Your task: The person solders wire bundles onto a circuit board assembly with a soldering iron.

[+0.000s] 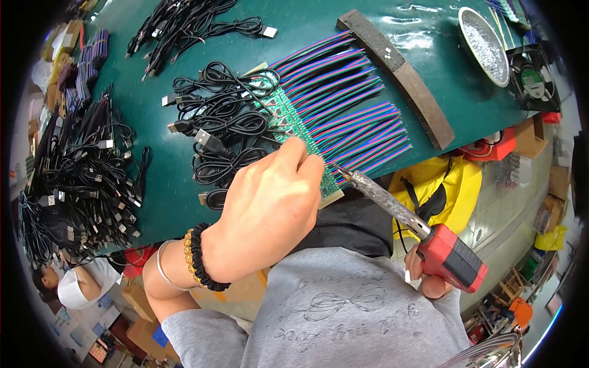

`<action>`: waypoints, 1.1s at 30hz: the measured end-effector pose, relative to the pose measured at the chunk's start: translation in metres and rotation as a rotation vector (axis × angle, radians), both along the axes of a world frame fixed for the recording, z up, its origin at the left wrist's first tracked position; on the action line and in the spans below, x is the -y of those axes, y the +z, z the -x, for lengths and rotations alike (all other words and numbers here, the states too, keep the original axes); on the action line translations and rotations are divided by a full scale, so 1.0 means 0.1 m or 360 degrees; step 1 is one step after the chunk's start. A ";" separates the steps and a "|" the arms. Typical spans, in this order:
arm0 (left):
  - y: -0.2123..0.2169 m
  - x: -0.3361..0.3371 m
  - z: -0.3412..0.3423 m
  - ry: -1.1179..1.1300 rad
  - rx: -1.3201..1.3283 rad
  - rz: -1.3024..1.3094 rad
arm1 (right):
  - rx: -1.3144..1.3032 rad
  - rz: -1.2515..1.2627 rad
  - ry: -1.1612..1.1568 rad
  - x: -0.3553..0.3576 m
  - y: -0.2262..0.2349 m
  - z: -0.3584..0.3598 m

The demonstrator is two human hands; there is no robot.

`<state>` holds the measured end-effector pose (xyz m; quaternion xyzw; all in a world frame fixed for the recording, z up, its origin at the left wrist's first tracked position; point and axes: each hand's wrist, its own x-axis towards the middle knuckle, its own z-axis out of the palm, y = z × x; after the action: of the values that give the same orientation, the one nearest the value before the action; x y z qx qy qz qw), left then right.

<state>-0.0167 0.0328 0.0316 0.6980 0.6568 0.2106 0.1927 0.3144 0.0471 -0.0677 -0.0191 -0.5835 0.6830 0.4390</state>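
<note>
A green circuit-board panel point(288, 119) lies on the table, with rows of multicoloured ribbon wires point(356, 132) along its right side. Black USB cables point(233, 122) are bunched against its left side, some of their ends on the board. My left hand point(270, 205) is closed over the lower part of the panel; whatever its fingertips pinch is hidden beneath them. In my right hand point(423, 276) is a soldering iron point(454, 257) with a red and black handle. Its tip points at the panel's lower right edge, near the wires and my left fingers.
A dark curved bar point(399, 76) lies beyond the wire ends. At the far right are an oval dish point(485, 46) of silvery material and a black fan point(532, 80). More USB cables point(86, 190) are heaped at left. A yellow bag point(451, 190) hangs by the table edge.
</note>
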 end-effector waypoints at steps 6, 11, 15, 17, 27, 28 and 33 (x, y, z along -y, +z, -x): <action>0.01 0.02 -0.01 -0.0101 -0.0048 -0.0148 | 0.0531 -0.0225 -0.0552 -0.25 0.36 0.00; 0.03 0.08 0.00 -0.0047 -0.0063 -0.0024 | 0.0744 0.0058 -0.1579 -0.99 0.51 0.36; 0.01 0.17 0.04 -0.0064 -0.0269 -0.0224 | 0.0671 0.0121 -0.1582 -1.18 0.50 0.46; 0.03 0.15 0.01 0.0012 -0.0226 -0.0370 | 0.0615 0.0132 -0.1561 -1.13 0.50 0.41; -0.10 -0.64 1.28 0.0453 -0.0596 -0.0691 | 0.0424 -0.0002 -0.1149 -0.84 0.40 0.37; -0.13 -0.71 1.32 0.0454 -0.0716 -0.0629 | 0.0424 -0.0007 -0.1158 -0.81 0.41 0.39; -0.34 -0.87 1.53 0.0364 -0.0978 -0.0410 | 0.0480 0.0033 -0.1116 -0.66 0.45 0.42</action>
<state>-0.1698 0.1203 -0.0028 0.6693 0.7260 0.0921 -0.1285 0.2728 0.1131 -0.0232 -0.3223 -0.5926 0.4868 0.5549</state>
